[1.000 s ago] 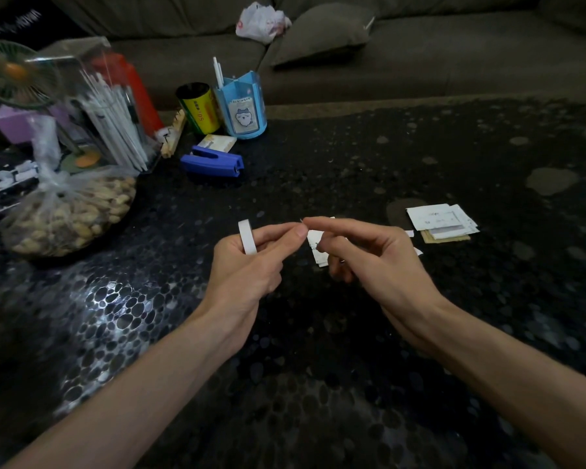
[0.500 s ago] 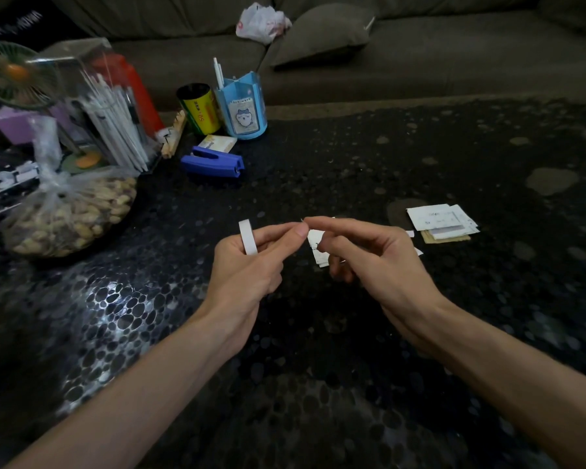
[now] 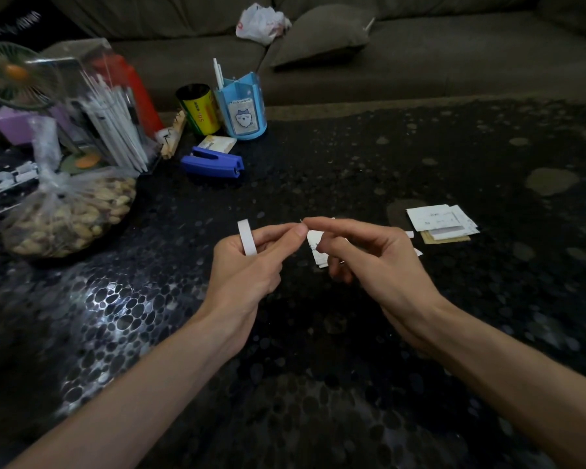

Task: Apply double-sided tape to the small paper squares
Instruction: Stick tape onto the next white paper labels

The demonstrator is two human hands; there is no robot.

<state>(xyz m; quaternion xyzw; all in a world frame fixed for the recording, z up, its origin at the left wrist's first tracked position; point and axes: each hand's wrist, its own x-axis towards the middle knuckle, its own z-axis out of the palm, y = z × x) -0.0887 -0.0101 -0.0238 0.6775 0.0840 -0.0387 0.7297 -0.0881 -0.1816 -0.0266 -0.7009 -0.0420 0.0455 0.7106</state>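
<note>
My left hand (image 3: 251, 262) holds a small white roll of double-sided tape (image 3: 246, 237) upright between its fingers, thumb stretched to the right. My right hand (image 3: 369, 255) meets it fingertip to fingertip and pinches something tiny there, seemingly the tape's free end; it is too small to make out. Beneath my right hand lie small white paper squares (image 3: 318, 250) on the black table, partly hidden by my fingers. A second small stack of paper pieces (image 3: 440, 221) lies to the right.
A blue stapler (image 3: 214, 163), a blue pen holder (image 3: 242, 110) and a yellow can (image 3: 198, 110) stand at the back left. A bag of nuts (image 3: 68, 214), a straw holder and a small fan crowd the left edge. A sofa runs behind the table.
</note>
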